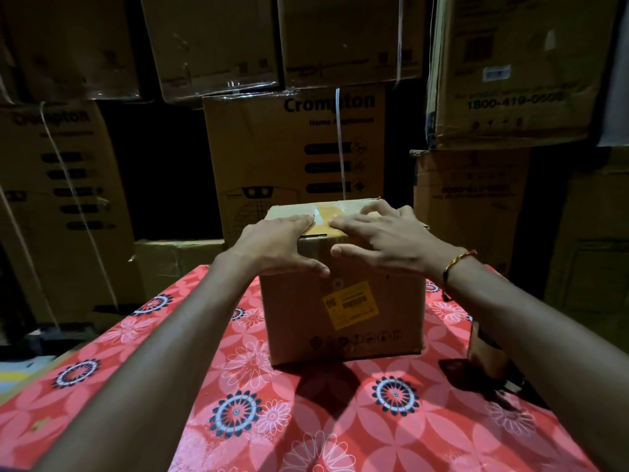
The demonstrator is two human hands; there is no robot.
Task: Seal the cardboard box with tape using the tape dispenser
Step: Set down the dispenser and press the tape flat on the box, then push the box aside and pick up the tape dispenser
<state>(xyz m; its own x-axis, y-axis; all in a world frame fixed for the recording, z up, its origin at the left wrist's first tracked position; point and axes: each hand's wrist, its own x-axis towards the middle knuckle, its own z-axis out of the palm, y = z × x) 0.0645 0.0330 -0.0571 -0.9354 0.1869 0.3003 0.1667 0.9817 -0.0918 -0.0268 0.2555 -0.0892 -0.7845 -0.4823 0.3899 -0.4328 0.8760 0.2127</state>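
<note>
A brown cardboard box (343,311) with a yellow label on its near side stands on a red flowered table. Its top flaps are folded down, and a strip of brown tape (328,212) runs across the seam between my hands. My left hand (282,243) lies flat on the left flap, fingers straight, thumb down over the near edge. My right hand (384,235) presses on the right flap with fingers spread and slightly bent. The tape dispenser (486,356) with its brown roll sits on the table at the right, partly hidden behind my right forearm.
The red flowered tablecloth (306,413) covers the table around the box. Tall stacks of printed cardboard cartons (296,155) fill the dim space behind and on both sides, close to the table's far edge.
</note>
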